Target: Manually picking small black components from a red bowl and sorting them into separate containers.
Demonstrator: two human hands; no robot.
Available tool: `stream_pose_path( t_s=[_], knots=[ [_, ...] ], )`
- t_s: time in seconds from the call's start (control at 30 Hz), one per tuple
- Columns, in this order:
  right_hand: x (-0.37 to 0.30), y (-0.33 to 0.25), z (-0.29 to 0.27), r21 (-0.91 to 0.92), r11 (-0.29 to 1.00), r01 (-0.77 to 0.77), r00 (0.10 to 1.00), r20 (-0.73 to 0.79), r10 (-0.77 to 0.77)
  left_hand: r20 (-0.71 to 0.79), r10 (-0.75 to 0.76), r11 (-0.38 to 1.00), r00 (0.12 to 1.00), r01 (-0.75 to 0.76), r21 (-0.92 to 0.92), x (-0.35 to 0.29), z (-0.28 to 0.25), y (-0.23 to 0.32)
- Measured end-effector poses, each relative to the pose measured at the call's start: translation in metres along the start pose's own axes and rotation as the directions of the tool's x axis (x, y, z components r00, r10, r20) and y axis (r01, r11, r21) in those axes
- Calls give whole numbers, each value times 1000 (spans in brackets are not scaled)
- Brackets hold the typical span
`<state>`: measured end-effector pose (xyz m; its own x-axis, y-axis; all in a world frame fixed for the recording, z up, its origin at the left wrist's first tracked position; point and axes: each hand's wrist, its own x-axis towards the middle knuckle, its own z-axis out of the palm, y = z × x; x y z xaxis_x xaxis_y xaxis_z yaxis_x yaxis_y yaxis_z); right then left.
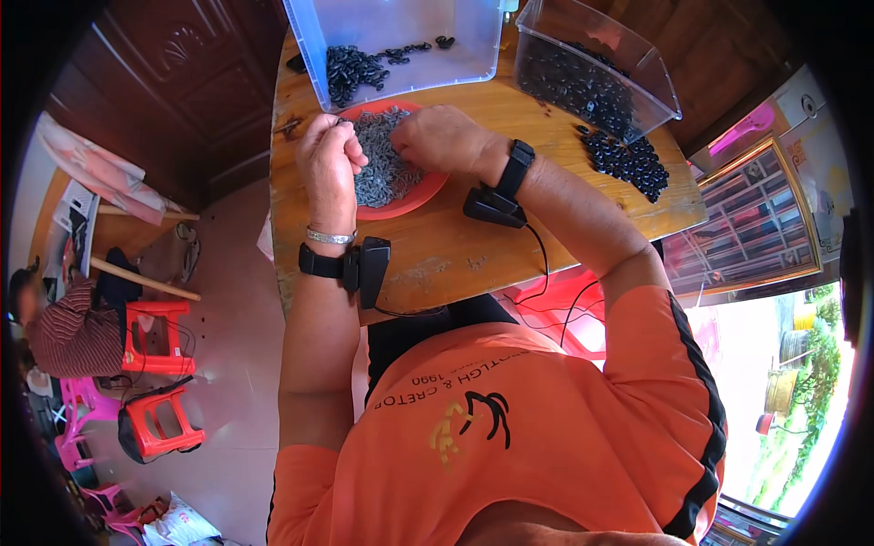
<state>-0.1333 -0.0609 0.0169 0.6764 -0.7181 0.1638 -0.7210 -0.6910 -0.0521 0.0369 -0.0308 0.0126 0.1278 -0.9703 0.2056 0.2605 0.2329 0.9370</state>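
Note:
My left hand [330, 155] is closed over the left edge of a round red-orange bowl [423, 193], with a bit of something dark at its fingertips, too small to name. The bowl holds a heap of small grey metal pieces that look like screws [381, 173]. At the bowl's right side, my right hand [446, 138] has its fingers curled down against the grey pieces. Its fingertips are mostly hidden, and whatever they pinch does not show. Behind the bowl, a clear plastic bin [446, 93] holds small black oval parts [353, 71], heaped mostly at its left.
A second clear box [669, 105] with many black parts stands tilted at the table's far right. Beside it, a pile of glossy black pieces [628, 166] lies on the wooden table [428, 273]. Red stools [164, 423] and a seated person [77, 332] are off to the left.

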Motion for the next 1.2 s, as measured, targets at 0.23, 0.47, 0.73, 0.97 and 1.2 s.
stream_pose_path(
  t_s=[0.23, 0.47, 0.73, 0.97, 1.2],
  knots=[
    [0, 1, 2, 110, 994, -12, 999, -44, 17, 38, 24, 999, 999, -25, 20, -2, 2, 0],
    [3, 9, 10, 236, 970, -59, 986, -140, 94, 30, 51, 995, 998, -53, 79, 0, 2, -4],
    [-8, 26, 8, 932, 361, -40, 973, -46, 225, 127, 42, 995, 991, -52, 79, -6, 9, -4],
    [-21, 17, -2, 999, -26, 32, 943, -22, 333, 305, 58, 971, 951, -125, 205, -11, 11, -12],
    [-22, 4, 7, 984, -164, 76, 965, -31, 261, 317, 156, 942, 935, -238, 238, -20, 19, -9]
  ],
)
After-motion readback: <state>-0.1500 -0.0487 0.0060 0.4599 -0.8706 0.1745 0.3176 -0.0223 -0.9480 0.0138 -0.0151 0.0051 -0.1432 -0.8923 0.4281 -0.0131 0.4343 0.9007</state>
